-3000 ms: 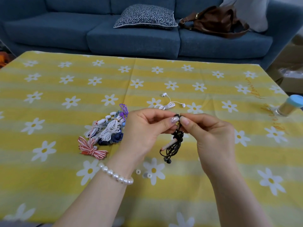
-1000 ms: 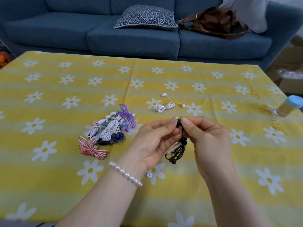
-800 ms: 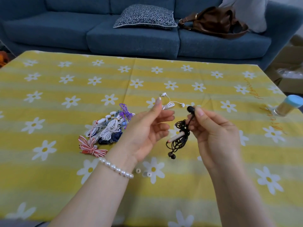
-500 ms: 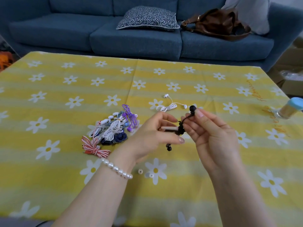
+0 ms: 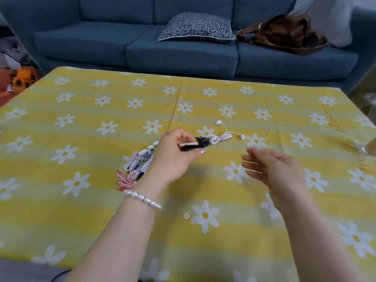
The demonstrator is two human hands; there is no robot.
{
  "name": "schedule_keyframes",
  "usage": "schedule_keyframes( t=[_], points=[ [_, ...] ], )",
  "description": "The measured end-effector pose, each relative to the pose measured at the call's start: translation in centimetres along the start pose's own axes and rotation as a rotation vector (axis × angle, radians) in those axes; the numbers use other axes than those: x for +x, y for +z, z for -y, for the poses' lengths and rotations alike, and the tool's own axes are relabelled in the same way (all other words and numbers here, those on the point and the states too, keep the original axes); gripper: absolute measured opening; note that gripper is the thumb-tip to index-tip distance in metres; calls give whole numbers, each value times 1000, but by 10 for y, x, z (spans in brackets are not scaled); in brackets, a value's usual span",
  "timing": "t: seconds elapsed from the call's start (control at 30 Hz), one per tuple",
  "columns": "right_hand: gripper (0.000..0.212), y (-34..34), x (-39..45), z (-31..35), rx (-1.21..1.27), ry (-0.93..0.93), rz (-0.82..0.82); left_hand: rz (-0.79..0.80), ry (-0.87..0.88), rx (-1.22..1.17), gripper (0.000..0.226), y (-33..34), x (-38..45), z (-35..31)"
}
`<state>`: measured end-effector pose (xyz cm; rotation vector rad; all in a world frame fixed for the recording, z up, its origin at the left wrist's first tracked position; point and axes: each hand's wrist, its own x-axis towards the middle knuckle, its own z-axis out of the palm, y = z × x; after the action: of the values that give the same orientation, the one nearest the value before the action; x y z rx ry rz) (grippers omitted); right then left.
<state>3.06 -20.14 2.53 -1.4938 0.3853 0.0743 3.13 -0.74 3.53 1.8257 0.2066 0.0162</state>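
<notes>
My left hand (image 5: 173,157) grips a bundled black earphone cable (image 5: 200,142) with a pale pink piece, held above the yellow daisy tablecloth (image 5: 81,200). Just beyond the bundle lies a coiled white earphone set (image 5: 222,136) on the cloth. My right hand (image 5: 272,171) hovers to the right with relaxed fingers, holding nothing. A pile of coiled earphones (image 5: 140,161), white, blue and red-striped, lies left of my left wrist and is partly hidden by it.
Two small white ear tips (image 5: 186,215) lie on the cloth near me. A glass jar (image 5: 369,149) stands at the right edge. Behind the table a blue sofa (image 5: 183,55) carries a patterned cushion (image 5: 195,27) and a brown bag (image 5: 284,35).
My right hand has let go of the black earphone and moved away to the right. My left hand now holds the bundle alone and has carried it toward the white earphones.
</notes>
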Motion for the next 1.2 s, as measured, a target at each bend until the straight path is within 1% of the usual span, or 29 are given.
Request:
schedule_keyframes(
  t=[0.1, 0.23, 0.4, 0.47, 0.53, 0.57, 0.63, 0.7, 0.77, 0.87, 0.97, 1.03, 1.1, 1.2],
  points=[
    [12, 0, 9, -6, -116, -12, 13, -35, -46, 13, 24, -6, 10, 10],
    [8, 2, 17, -12, -193, 0, 27, -79, -101, 119, 26, -6, 20, 26],
    [8, 6, 22, -20, -256, -15, 63, -105, -115, 490, 21, -6, 20, 34],
    [10, 6, 24, -22, -269, -27, 66, -123, -73, 613, 24, -6, 19, 34],
    [12, 6, 26, -24, -264, -34, 53, -157, 12, 732, 34, -5, 19, 33],
    [12, 6, 27, -25, -264, -41, 42, -177, 50, 743, 34, -4, 18, 31],
    [10, 5, 29, -29, -278, -69, 6, -176, 85, 686, 23, -1, 15, 25],
    [8, 8, 30, -35, -309, -119, -10, -105, 62, 613, 10, 5, 11, 21],
    [19, 17, 36, -41, -390, -167, 16, -14, 40, 598, 11, 11, 8, 20],
    [35, 36, 60, -44, -631, -256, 39, 63, 51, 604, 7, 18, 5, 21],
    [48, 52, 87, -40, -920, -322, 109, 105, 56, 591, 3, 22, 5, 22],
    [50, 62, 99, -38, -1056, -296, 160, 128, 51, 591, 5, 21, 5, 23],
    [52, 68, 107, -39, -1088, -202, 196, 142, 50, 581, 9, 21, 7, 24],
    [45, 76, 117, -42, -1136, -169, 163, 149, 51, 549, 11, 18, 10, 27]
  ],
)
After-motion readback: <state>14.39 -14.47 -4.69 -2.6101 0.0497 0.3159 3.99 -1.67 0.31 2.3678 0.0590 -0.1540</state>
